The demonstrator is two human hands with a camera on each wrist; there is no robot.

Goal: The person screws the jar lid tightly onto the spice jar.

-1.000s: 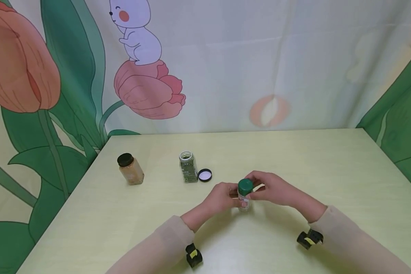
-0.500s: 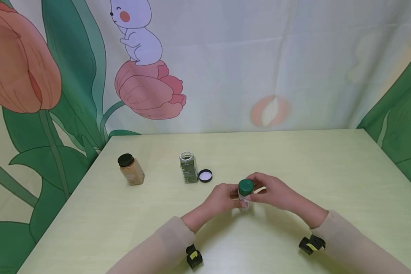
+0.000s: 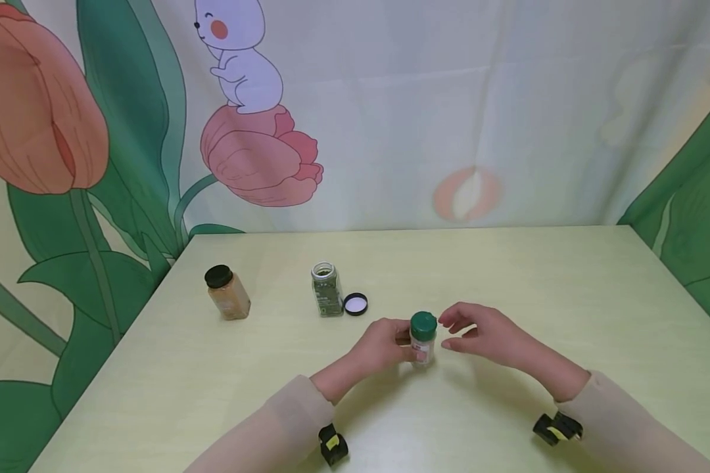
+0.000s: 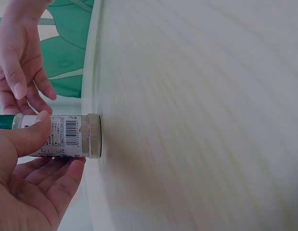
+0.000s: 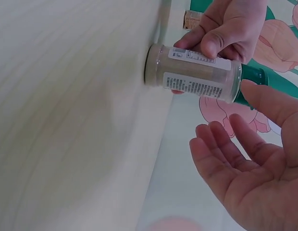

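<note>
Currently the left hand (image 3: 381, 345) grips a green-capped jar (image 3: 423, 337), the right hand (image 3: 490, 335) beside it, fingers (image 3: 464, 309) parted.

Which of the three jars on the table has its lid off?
The middle one, the clear jar of green flakes: its mouth is uncovered, while the tan-filled jar wears a black lid and the held jar a green cap.

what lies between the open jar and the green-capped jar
In the head view, the loose lid beside the open jar, then bare table, then the left hand gripping the green-capped jar.
</note>
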